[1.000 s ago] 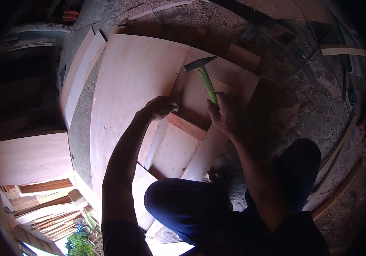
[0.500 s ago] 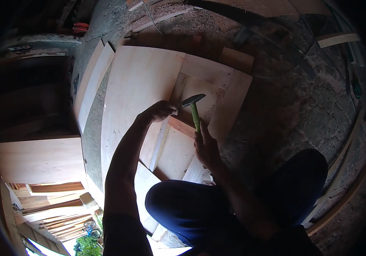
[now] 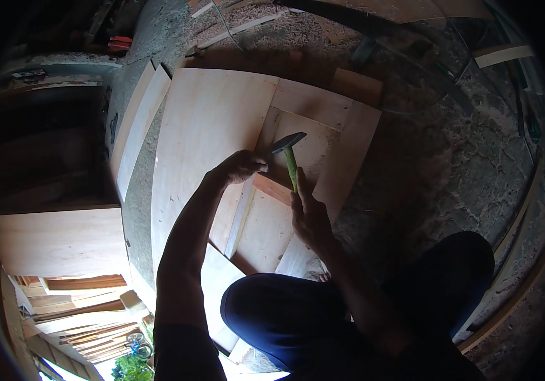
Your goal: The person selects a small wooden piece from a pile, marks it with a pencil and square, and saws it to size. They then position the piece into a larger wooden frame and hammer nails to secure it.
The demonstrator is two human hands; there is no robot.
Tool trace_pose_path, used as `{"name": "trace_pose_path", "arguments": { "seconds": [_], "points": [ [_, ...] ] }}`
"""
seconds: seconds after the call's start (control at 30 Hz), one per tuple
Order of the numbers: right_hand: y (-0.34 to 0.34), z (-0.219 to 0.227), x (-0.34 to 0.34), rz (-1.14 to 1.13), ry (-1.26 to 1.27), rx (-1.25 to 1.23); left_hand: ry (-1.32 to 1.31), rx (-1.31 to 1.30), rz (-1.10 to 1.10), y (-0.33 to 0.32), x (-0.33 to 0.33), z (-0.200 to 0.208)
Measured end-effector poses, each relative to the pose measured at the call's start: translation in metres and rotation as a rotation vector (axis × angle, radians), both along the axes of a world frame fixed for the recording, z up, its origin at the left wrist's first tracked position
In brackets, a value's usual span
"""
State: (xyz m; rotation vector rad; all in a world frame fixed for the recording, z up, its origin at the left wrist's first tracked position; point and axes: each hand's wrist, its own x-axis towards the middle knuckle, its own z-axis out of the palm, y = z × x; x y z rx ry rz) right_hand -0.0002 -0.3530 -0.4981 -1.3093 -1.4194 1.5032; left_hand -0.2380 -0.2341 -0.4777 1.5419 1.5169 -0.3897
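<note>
My right hand (image 3: 311,217) is wrapped round the green handle of a hammer (image 3: 291,159). Its dark metal head hangs just to the right of and above my left fingertips. My left hand (image 3: 245,167) is closed in a pinch over the wooden frame; what its fingers hold is too small and dark to make out. Beneath both hands lies a framed wooden panel (image 3: 212,120), made of a broad pale sheet and flat strips. A reddish wooden crosspiece (image 3: 272,188) runs across the frame just below my left fingers.
Two long boards (image 3: 140,127) lie left of the panel. A short wood block (image 3: 357,86) sits by its far edge. At the left stands a plywood sheet (image 3: 56,241), with stacked timber (image 3: 98,327) beyond it. Wood shavings (image 3: 190,25) and strips litter the far floor.
The hammer head has risen slightly, away from my left fingertips. My left hand keeps its pinch in nearly the same place. The whole view has shifted a little.
</note>
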Motion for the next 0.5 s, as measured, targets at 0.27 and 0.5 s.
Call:
{"name": "trace_pose_path", "arguments": {
  "seconds": [0.27, 0.5],
  "points": [
    [0.006, -0.005, 0.005, 0.039, -0.098, 0.046, -0.026, 0.047, -0.006, -0.004, -0.001, -0.002],
    [0.006, -0.002, 0.006, 0.113, -0.06, -0.157, 0.012, 0.057, -0.037, -0.001, 0.001, 0.0]
  ]
}}
